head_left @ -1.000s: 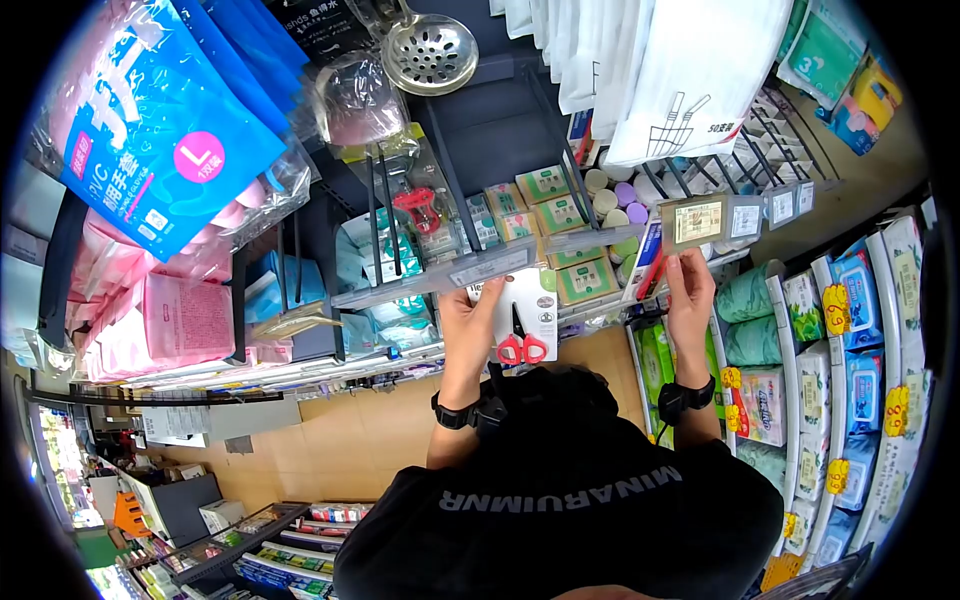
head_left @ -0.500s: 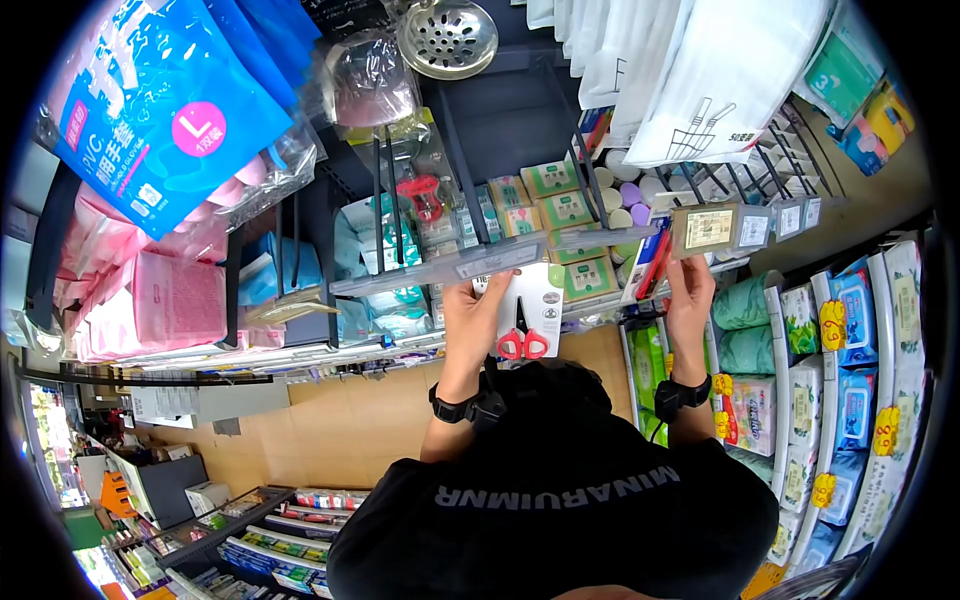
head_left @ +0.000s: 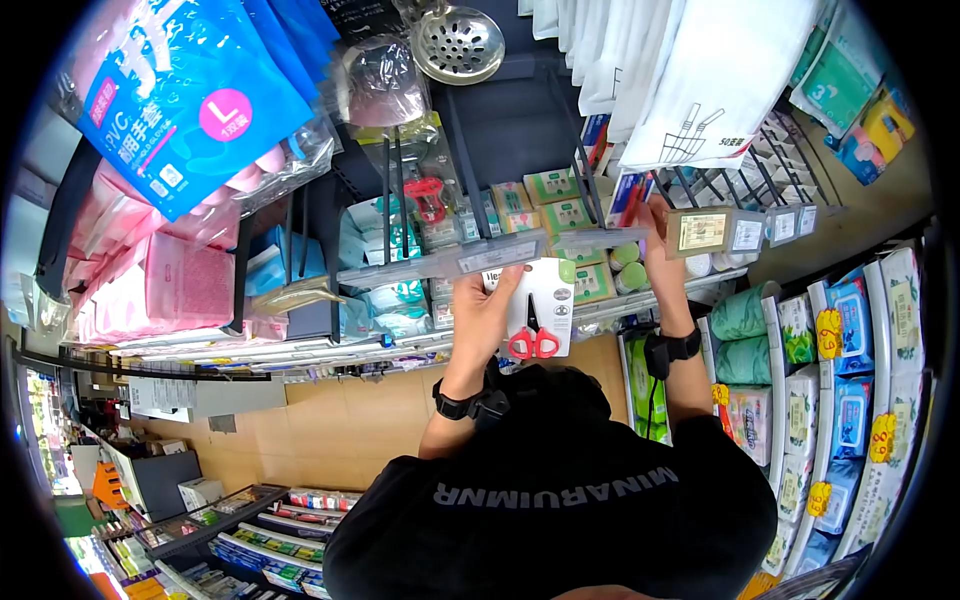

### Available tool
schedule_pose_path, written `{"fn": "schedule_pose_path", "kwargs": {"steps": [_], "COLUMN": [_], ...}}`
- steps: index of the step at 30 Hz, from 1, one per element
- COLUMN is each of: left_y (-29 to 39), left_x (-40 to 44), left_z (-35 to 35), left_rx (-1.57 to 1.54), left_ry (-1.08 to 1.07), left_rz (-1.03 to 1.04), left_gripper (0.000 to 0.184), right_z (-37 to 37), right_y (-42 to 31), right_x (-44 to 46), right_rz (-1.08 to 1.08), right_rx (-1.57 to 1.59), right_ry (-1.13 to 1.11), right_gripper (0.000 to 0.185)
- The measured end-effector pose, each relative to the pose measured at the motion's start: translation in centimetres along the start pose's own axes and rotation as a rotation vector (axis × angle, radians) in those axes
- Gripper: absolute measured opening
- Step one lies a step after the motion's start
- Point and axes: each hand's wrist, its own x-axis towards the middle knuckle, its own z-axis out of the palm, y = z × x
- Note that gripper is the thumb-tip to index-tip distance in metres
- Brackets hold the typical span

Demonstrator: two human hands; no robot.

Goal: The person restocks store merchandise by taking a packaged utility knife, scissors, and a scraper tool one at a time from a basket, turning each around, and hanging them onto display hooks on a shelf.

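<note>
My left hand (head_left: 484, 312) is closed on the edge of a white card with red-handled scissors (head_left: 533, 335) on it. The card hangs just below a clear label strip (head_left: 490, 255), handles downward. My right hand (head_left: 657, 245) is raised among the display hooks, beside a price tag (head_left: 703, 232). Its fingers grip a narrow blue, red and white package (head_left: 629, 196); part of the fingers is hidden behind the hook and package. White packs (head_left: 690, 100) with a utensil drawing hang just above that hand.
Blue glove packs (head_left: 190, 110) and pink packs (head_left: 180, 285) hang on the left. A slotted metal ladle (head_left: 458, 45) hangs at the top. Boxed goods (head_left: 567, 215) fill the shelf behind the hooks. Shelves of wipes (head_left: 853, 310) stand on the right, above a tan floor (head_left: 330, 420).
My right hand has moved up and inward with the blue, red and white package, from below the price tags to among the hooks. My left hand still holds the carded scissors.
</note>
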Motion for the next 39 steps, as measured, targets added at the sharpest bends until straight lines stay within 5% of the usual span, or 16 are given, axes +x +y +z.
{"fn": "schedule_pose_path", "kwargs": {"steps": [3,8,11,20,24,27,29,33,39], "left_y": [0.7,1.0,0.7,1.2,1.8,2.6,2.5,2.2,1.5], "left_x": [-0.3,-0.8,-0.9,-1.5,-1.4,-1.0,-0.5,0.4,2.2], "left_z": [0.2,0.5,0.4,2.4,3.6,4.1,4.4,5.6,6.2], "left_rx": [-0.005,-0.068,-0.074,-0.092,-0.058,-0.009,0.001,-0.003,0.026], "left_ry": [0.000,0.016,-0.010,-0.148,-0.132,-0.145,-0.143,-0.146,-0.122], "left_rz": [-0.011,0.057,0.060,0.056,0.095,0.124,0.141,0.130,0.172], "left_gripper": [0.025,0.025,0.023,0.020,0.021,0.024,0.025,0.025,0.021], "right_z": [1.4,4.4,4.8,4.8,3.0,0.0,-0.6,-0.4,1.1], "right_y": [0.6,2.2,-0.5,-0.8,-1.1,-7.6,-8.8,-11.8,-12.2], "right_x": [2.8,5.2,6.2,6.6,1.4,-2.5,-4.1,-6.0,-5.3], "right_rz": [0.017,-0.091,0.139,-0.039,-0.057,-0.049,0.188,0.108,0.155], "right_rx": [0.162,0.251,0.246,0.237,0.026,-0.232,0.263,0.502,0.458], "right_ry": [-0.148,-0.033,-0.074,-0.036,0.055,-0.132,-0.324,-0.279,-0.206], "right_gripper": [0.023,0.030,0.036,0.037,0.030,0.028,0.025,0.016,0.012]}}
